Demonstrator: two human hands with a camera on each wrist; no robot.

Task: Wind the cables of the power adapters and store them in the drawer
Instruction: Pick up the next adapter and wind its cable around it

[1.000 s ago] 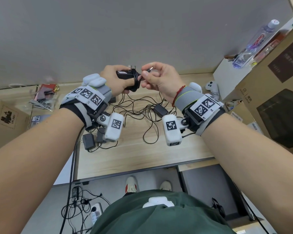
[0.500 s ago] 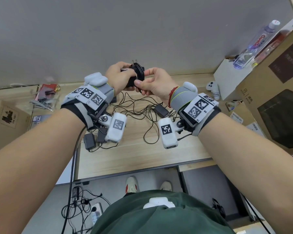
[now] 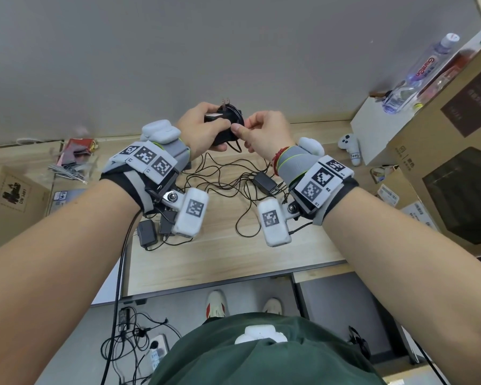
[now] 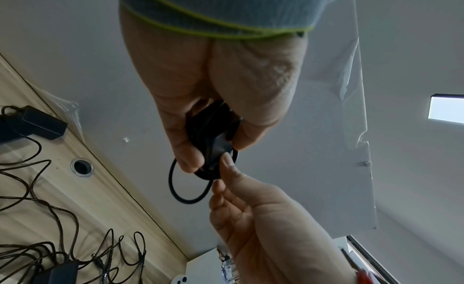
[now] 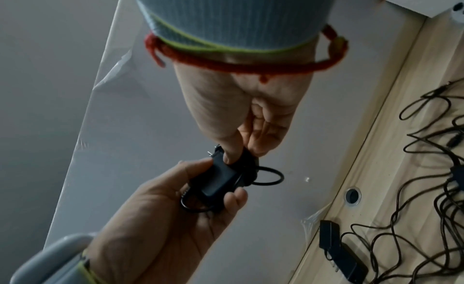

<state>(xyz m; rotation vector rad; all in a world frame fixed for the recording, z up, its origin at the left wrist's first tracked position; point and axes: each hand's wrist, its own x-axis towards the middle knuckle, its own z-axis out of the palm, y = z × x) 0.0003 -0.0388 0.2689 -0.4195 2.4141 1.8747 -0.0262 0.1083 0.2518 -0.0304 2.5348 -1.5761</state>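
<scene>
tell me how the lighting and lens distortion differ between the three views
Head view: evenly lit and sharp, though the wide lens bends the forearms and the desk edge. Left wrist view: dimmer, a bright ceiling light blows out, the wrist band is blurred. Right wrist view: darkest, so the adapter shows little detail.

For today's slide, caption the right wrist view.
Left hand grips the power adapter; right hand pinches its wound cable.

adapter (image 3: 216,119) black; desk (image 3: 220,254) light wood; bracelet (image 3: 278,157) red
</scene>
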